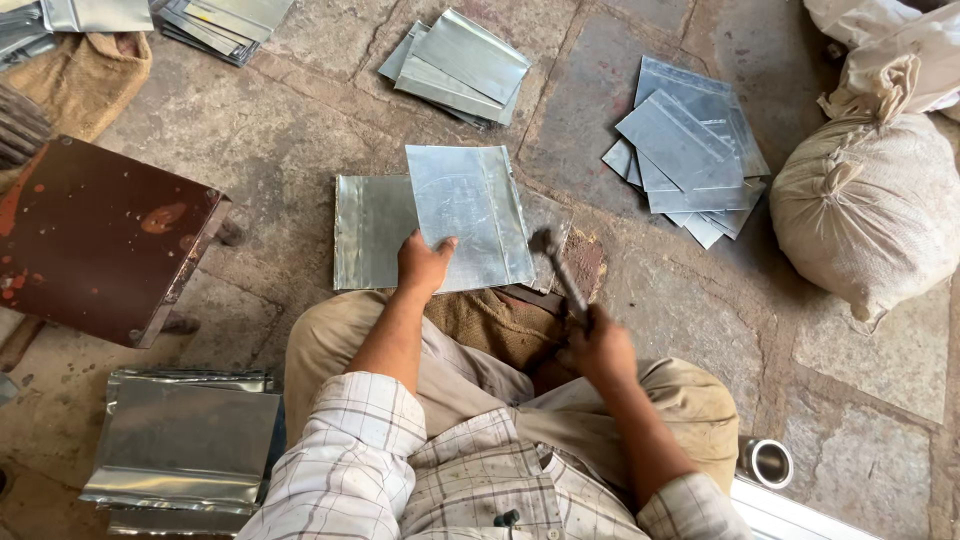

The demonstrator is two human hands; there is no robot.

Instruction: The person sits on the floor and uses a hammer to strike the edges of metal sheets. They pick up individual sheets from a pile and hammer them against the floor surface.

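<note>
— Galvanised sheet metal (pixel 470 215), thin and shiny, is lying on the stone floor (pixel 300 130) just ahead of the person's knees, overlapping another sheet (pixel 370 245) beneath it.

— Which hand is pinning it?

— The left hand (pixel 422 264) is pressing its near edge, fingers curled over it. The right hand (pixel 600 350) is closing tight round the handle of a hammer (pixel 560 270), whose head is hovering by the sheet's right side.

— How is it likely handling?

— Light, I'd judge, stiff enough to hold flat yet springy, slippery, and sharp at the edges; holding it by the flat near a folded seam looks safest.

— Around it?

— Stacks of cut sheets (pixel 690 150) are lying beyond, folded pieces (pixel 185 440) at the left, a rusty brown box (pixel 95 235), and a tied sack (pixel 870 200) at the right.
</note>
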